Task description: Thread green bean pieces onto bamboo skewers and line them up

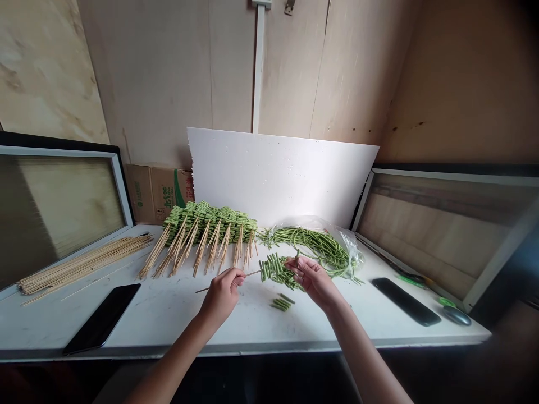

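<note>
My left hand [224, 290] is closed around a thin wooden skewer [252, 273], which points right and carries a row of short green bean pieces [272, 266]. At the skewer's far end, my right hand [311, 276] pinches one cut green bean piece [298, 254] between thumb and fingers. Beneath the hands lies a pile of cut bean pieces [290, 279], partly hidden by the right hand. A few more pieces [282, 303] rest nearer the table's front edge.
Filled bean skewers [210, 221] are stacked at the back left, sticks toward me. Bare skewers [84, 258] lie at far left. Long beans [311, 238] spill from a plastic bag [349, 247]. A phone [103, 317], a dark oblong object [405, 301] and a mouse [457, 315] flank the table [236, 336].
</note>
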`<state>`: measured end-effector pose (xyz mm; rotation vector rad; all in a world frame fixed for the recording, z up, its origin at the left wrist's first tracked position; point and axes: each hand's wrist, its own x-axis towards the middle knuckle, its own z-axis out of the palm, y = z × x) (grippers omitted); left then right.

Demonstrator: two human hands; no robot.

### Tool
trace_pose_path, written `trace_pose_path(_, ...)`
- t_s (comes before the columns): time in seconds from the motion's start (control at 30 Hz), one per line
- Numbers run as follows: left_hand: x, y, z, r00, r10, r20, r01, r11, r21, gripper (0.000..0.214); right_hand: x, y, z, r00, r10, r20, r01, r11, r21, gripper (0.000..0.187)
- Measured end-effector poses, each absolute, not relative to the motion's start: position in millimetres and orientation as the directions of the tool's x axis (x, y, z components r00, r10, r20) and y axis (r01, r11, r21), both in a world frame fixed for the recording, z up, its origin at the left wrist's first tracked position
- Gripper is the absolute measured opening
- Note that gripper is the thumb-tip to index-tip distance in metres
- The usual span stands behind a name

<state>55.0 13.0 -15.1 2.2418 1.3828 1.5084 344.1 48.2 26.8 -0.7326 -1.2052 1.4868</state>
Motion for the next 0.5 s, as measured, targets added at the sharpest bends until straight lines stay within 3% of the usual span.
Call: trace_pose_path(0.5, 53.4, 12.4, -14.5, 0.090, 0.704, 0.704, 0.642, -0.582, 0.499, 0.025, 342.3, 45.5, 30.5, -0.268, 0.954, 0.132, -0.301, 0.047, -0.953, 0.036)
